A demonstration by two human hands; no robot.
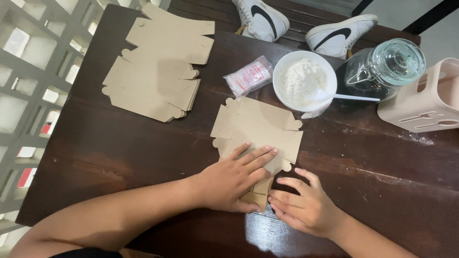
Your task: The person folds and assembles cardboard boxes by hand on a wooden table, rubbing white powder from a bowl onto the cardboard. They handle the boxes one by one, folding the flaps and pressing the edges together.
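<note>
A flat brown cardboard box blank (pixel 258 126) lies unfolded on the dark wooden table (pixel 119 153). My left hand (pixel 232 179) presses flat on its near part, fingers spread toward the middle. My right hand (pixel 301 205) sits just to the right, its fingertips pinching a near flap of the same blank at the table surface.
A stack of more flat box blanks (pixel 158 67) lies at the far left. A white bowl of white powder (pixel 301 79) with a white spoon (pixel 349 97), a small plastic packet (pixel 248 76), a lidded glass jar (pixel 382 69) and a pink holder (pixel 430 98) stand at the far right. White shoes (pixel 306 26) rest beyond.
</note>
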